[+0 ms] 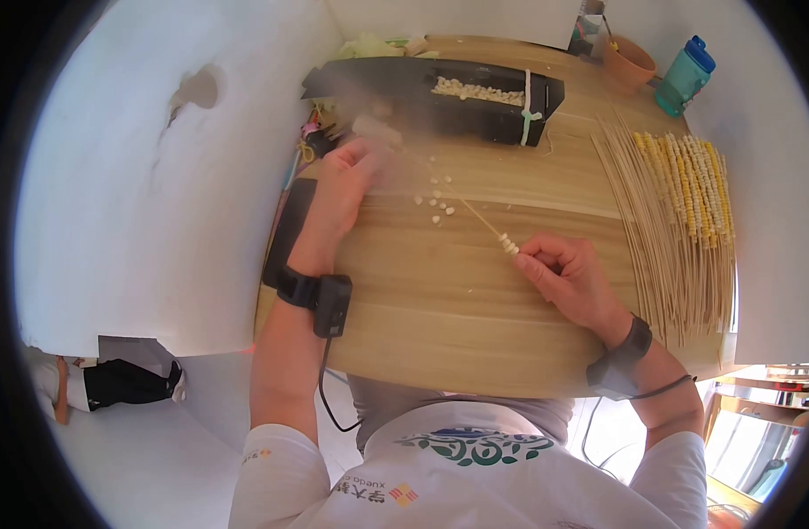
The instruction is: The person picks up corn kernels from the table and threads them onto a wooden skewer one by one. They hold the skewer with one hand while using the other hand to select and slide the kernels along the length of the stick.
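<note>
Several cream beads [508, 243] are threaded near the lower end of a thin wooden stick [471, 210]. My right hand [567, 273] pinches the stick at that beaded end. The stick slants up to the left toward my left hand [356, 167], whose thumb and fingertips are pressed together near its upper end. A blurred patch hides what, if anything, those fingers hold. Loose cream beads [449, 211] lie on the wooden table [422, 291] between my hands. Beyond them, a black box [501, 126] holds many more beads [475, 92].
Bare sticks [660, 256] lie in a bundle at the right, beside sticks full of yellow and white beads [686, 185]. A clay pot [629, 66] and teal bottle [684, 79] stand at the back right. A person [122, 384] is at the far left.
</note>
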A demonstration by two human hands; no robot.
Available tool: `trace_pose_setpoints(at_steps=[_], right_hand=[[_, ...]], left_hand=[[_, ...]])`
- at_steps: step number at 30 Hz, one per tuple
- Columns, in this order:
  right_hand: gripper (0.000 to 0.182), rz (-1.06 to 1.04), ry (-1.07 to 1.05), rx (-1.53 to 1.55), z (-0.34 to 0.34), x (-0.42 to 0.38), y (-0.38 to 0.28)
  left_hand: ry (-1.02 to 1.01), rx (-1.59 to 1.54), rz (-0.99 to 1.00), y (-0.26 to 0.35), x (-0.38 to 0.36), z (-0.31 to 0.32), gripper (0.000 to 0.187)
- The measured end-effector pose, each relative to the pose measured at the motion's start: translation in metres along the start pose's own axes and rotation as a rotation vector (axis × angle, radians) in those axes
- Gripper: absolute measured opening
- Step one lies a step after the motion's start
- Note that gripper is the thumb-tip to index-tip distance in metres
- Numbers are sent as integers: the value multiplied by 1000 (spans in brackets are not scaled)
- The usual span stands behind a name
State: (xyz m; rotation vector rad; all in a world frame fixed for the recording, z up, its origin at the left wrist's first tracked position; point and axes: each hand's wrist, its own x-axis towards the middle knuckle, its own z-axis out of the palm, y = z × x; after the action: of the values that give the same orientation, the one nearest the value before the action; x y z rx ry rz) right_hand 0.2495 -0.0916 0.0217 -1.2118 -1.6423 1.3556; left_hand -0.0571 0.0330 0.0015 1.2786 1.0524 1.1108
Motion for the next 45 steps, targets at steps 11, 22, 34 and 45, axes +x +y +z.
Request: trace_pose_setpoints(at_steps=[11,22,34,45], right_hand=[[17,2,-47,-32,-2,0,-3],[17,-2,-25,2,-1,-1,-2],[17,-23,-55,-30,-1,-1,-6],[18,-12,-8,-8,0,-1,-2]], left_hand=[[-22,-37,54,5,-6,12,16],[-23,-9,47,3,-4,7,16],[79,-239,-6,7,-6,11,19],[145,-182,8,8,-4,7,21]])
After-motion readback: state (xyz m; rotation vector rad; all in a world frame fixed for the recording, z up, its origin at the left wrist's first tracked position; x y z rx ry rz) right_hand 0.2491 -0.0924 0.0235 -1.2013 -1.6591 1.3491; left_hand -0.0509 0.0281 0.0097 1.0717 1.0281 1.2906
